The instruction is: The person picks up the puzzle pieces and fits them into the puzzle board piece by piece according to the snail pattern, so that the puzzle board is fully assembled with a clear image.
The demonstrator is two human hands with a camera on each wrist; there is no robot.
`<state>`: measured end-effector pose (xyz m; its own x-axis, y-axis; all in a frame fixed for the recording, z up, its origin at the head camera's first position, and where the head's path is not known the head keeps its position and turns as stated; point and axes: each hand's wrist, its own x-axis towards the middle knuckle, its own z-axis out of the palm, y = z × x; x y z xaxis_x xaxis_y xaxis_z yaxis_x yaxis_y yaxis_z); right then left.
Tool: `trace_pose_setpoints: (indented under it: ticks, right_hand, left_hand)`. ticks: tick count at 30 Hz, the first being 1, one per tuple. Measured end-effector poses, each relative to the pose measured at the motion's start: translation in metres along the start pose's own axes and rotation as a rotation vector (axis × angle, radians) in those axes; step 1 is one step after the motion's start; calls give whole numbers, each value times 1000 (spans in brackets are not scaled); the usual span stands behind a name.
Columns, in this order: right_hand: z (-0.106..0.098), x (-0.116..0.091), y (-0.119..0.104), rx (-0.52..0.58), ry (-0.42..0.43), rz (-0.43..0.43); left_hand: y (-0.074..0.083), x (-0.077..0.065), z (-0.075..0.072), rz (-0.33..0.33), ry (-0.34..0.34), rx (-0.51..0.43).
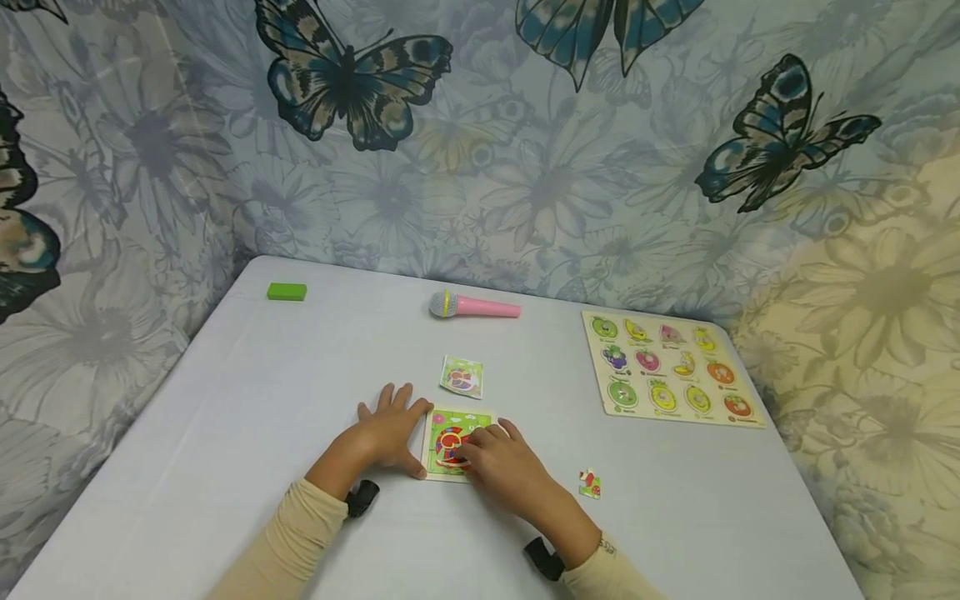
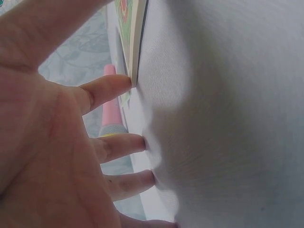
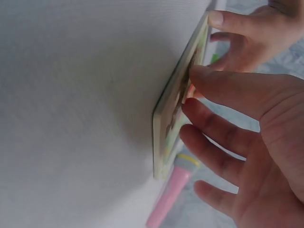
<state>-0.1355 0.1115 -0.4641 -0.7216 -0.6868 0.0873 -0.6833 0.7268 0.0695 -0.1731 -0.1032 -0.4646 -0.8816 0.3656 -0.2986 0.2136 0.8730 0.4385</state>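
A small wooden puzzle board (image 1: 438, 472) with a green and red picture lies flat at the table's front middle. My left hand (image 1: 386, 437) is spread beside its left edge, the thumb near the lower corner and the index fingertip touching the upper one. In the left wrist view the other fingertips rest on the white cloth. Over the board's right half, my right hand (image 1: 506, 468) pinches a small puzzle piece (image 3: 191, 91) between thumb and index finger at the board's surface, mostly hidden by the fingers. A loose puzzle piece (image 1: 590, 484) lies right of this hand.
Behind the board lies a small picture card (image 1: 461, 377). Farther back are a pink toy microphone (image 1: 483, 308) and a green block (image 1: 287, 292). A fruit picture board (image 1: 660, 367) lies at the right on the white table (image 1: 187, 467). A patterned wall stands behind.
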Motion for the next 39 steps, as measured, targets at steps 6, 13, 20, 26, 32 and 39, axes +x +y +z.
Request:
trace_pose_setpoints:
  ticks: [6,13,20,26,32,39]
  right_hand:
    - [2,1,-1,-10,-2,7]
    - [-4,-13,11,92,-18,49]
    - [-10,-49,44,137,8,239]
    - [-14,-79,64,116,-48,347]
    - [-15,-99,77,116,-112,448]
    - [-14,-109,84,111,-149,447]
  left_hand:
    - [0,1,0,-3,2,0]
    - [1,0,2,-2,3,-8]
    - [2,-1,2,-3,6,-19]
    - [1,-2,0,-8,12,-20]
    - [1,-2,0,-9,8,-28]
    - [2,-1,1,-9,6,-20]
